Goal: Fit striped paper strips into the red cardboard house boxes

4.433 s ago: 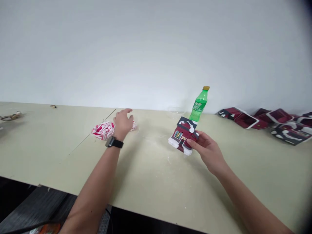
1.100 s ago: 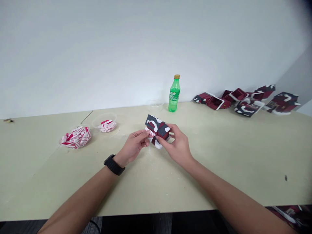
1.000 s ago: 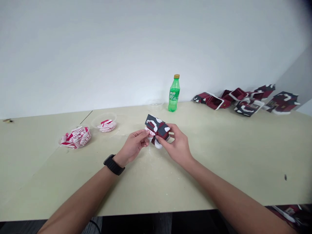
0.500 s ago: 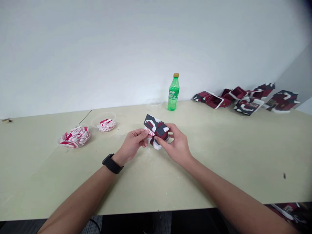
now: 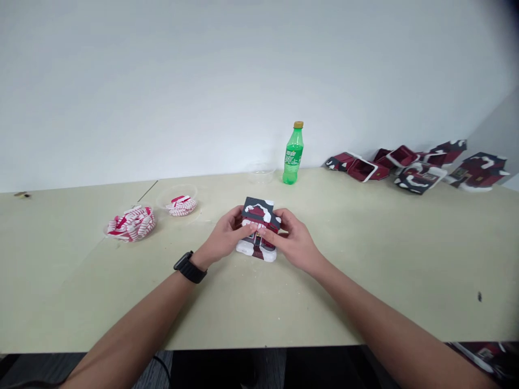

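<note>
Now both palms face inward: left hand (image 5: 224,237) and right hand (image 5: 292,242) grasp house box (image 5: 258,228); box upright on table (image 5: 365,259).

— What's hidden?
— My left hand (image 5: 221,240) and right hand (image 5: 294,246) cover the sides of the house (image 5: 259,221). Far left, a speck (image 5: 22,194) is too small to name; near right, a box (image 5: 484,350) is cut off.

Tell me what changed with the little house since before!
The small red cardboard house with a snowy dark roof was tilted between the hands; now it stands upright on the beige table, left hand and right hand on its sides. The green plastic bottle and clear bowls of red-and-white candies stayed put.
</note>
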Demonstrator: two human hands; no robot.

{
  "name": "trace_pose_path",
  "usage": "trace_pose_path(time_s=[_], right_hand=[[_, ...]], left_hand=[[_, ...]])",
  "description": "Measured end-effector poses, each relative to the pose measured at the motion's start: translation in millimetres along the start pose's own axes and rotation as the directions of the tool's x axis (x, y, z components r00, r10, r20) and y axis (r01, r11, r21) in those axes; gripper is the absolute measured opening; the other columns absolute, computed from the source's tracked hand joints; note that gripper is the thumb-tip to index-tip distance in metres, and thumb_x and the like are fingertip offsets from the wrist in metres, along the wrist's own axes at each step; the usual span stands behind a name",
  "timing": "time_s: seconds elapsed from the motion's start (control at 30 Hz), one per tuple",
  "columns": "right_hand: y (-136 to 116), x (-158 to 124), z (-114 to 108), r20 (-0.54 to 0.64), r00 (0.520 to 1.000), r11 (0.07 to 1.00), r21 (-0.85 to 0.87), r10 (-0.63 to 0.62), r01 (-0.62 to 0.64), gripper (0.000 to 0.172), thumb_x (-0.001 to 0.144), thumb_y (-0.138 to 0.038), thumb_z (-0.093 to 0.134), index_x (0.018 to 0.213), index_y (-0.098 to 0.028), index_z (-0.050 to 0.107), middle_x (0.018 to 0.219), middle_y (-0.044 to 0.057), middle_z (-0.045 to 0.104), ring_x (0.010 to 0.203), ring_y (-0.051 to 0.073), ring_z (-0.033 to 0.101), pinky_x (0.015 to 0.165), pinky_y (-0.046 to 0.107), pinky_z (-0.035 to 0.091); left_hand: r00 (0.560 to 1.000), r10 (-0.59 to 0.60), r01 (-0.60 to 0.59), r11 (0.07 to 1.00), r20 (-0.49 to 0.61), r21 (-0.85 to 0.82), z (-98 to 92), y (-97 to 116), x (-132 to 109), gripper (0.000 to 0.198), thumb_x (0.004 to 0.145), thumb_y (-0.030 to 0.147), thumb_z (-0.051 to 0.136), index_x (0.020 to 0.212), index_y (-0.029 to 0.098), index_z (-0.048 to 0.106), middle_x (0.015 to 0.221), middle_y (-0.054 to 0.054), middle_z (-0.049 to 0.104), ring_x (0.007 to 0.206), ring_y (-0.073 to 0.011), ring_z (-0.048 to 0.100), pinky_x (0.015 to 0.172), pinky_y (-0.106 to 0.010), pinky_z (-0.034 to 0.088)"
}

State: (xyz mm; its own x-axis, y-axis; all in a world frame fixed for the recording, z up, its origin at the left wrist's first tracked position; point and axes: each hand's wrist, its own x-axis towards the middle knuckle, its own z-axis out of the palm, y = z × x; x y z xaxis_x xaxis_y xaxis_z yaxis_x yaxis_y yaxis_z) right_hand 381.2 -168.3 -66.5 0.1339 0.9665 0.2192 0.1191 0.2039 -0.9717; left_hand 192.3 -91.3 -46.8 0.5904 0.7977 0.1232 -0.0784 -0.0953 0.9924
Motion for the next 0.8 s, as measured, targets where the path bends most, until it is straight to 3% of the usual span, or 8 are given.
trace_pose_path(time_s=[0.23, 0.47, 0.57, 0.63, 0.7, 0.73, 0.77, 0.8], right_hand=[[-4.6, -1.6, -3.8, 0.043, 0.997, 0.998, 0.026, -0.066, 0.065, 0.043, 0.085, -0.057, 0.080, 0.108, -0.024, 0.064, 0.101, 0.003, 0.071, 0.086, 0.020, 0.068, 0.072, 0.034, 0.062], [-8.4, -3.3, -5.7, 0.089, 0.991, 0.995, 0.026, -0.103, 0.101, 0.044, 0.085, -0.056, 0.080, 0.108, -0.024, 0.060, 0.102, 0.002, 0.070, 0.093, 0.021, 0.069, 0.080, 0.036, 0.063], [-2.6, -2.9, -5.7, 0.150, 0.979, 0.991, 0.000, -0.135, 0.137, 0.050, 0.088, -0.057, 0.079, 0.121, -0.026, 0.059, 0.116, 0.006, 0.070, 0.108, 0.024, 0.069, 0.094, 0.043, 0.062], [1.7, -2.4, -6.7, 0.177, 0.970, 0.986, -0.008, -0.164, 0.168, 0.056, 0.093, -0.059, 0.073, 0.136, -0.030, 0.053, 0.138, 0.010, 0.064, 0.126, 0.027, 0.064, 0.103, 0.049, 0.059], [5.2, -1.0, -8.9, 0.138, 0.975, 0.985, -0.006, -0.172, 0.175, 0.058, 0.098, -0.061, 0.064, 0.146, -0.035, 0.046, 0.154, 0.011, 0.054, 0.138, 0.029, 0.057, 0.107, 0.054, 0.057], [6.3, 0.0, -10.4, 0.104, 0.981, 0.986, 0.001, -0.164, 0.165, 0.056, 0.099, -0.062, 0.061, 0.147, -0.037, 0.045, 0.156, 0.010, 0.052, 0.140, 0.029, 0.056, 0.107, 0.055, 0.057], [6.6, 0.8, -12.0, 0.072, 0.986, 0.988, 0.011, -0.152, 0.151, 0.054, 0.100, -0.063, 0.060, 0.146, -0.038, 0.046, 0.156, 0.010, 0.052, 0.139, 0.029, 0.056, 0.106, 0.055, 0.058], [6.3, 1.6, -13.4, 0.045, 0.989, 0.990, 0.023, -0.142, 0.141, 0.053, 0.100, -0.063, 0.059, 0.145, -0.038, 0.047, 0.155, 0.009, 0.053, 0.137, 0.029, 0.057, 0.104, 0.055, 0.059]], left_hand=[[0.998, 0.061, -0.060, 0.997, -0.014, 0.050, 7.9, 8.5, -5.8, 0.047, 0.080, 0.043, 0.088, 0.115, 0.018, 0.068, 0.110, -0.008, 0.073, 0.096, -0.0208, 0.067, 0.087, -0.032, 0.053], [0.993, 0.109, -0.116, 0.979, 0.051, 0.165, 4.0, 18.9, -7.0, 0.046, 0.082, 0.040, 0.087, 0.119, 0.021, 0.066, 0.114, -0.008, 0.072, 0.101, -0.0215, 0.067, 0.089, -0.033, 0.053], [0.989, 0.130, -0.144, 0.955, 0.069, 0.259, 4.5, 33.1, -14.0, 0.048, 0.076, 0.039, 0.092, 0.113, 0.019, 0.068, 0.110, -0.008, 0.073, 0.099, -0.0226, 0.068, 0.091, -0.035, 0.054], [0.977, 0.209, -0.187, 0.930, -0.036, 0.315, -2.8, 47.2, -25.4, 0.052, 0.071, 0.038, 0.095, 0.111, 0.019, 0.068, 0.108, -0.008, 0.073, 0.100, -0.0239, 0.069, 0.092, -0.036, 0.055], [0.897, 0.344, -0.238, 0.905, -0.278, 0.353, -25.3, 63.4, -43.0, 0.056, 0.071, 0.040, 0.095, 0.115, 0.020, 0.065, 0.113, -0.009, 0.073, 0.106, -0.0256, 0.070, 0.094, -0.037, 0.056], [0.800, 0.420, -0.259, 0.886, -0.428, 0.384, -43.8, 71.5, -54.1, 0.057, 0.072, 0.041, 0.093, 0.117, 0.021, 0.064, 0.116, -0.009, 0.073, 0.110, -0.0259, 0.069, 0.094, -0.037, 0.056], [0.671, 0.489, -0.262, 0.859, -0.557, 0.439, -66.8, 79.3, -66.5, 0.058, 0.074, 0.043, 0.092, 0.119, 0.021, 0.062, 0.119, -0.008, 0.072, 0.114, -0.0254, 0.067, 0.093, -0.036, 0.056], [0.500, 0.565, -0.237, 0.818, -0.656, 0.524, -93.4, 86.2, -79.9, 0.058, 0.074, 0.043, 0.091, 0.117, 0.021, 0.060, 0.119, -0.007, 0.072, 0.115, -0.0238, 0.066, 0.091, -0.033, 0.055]])
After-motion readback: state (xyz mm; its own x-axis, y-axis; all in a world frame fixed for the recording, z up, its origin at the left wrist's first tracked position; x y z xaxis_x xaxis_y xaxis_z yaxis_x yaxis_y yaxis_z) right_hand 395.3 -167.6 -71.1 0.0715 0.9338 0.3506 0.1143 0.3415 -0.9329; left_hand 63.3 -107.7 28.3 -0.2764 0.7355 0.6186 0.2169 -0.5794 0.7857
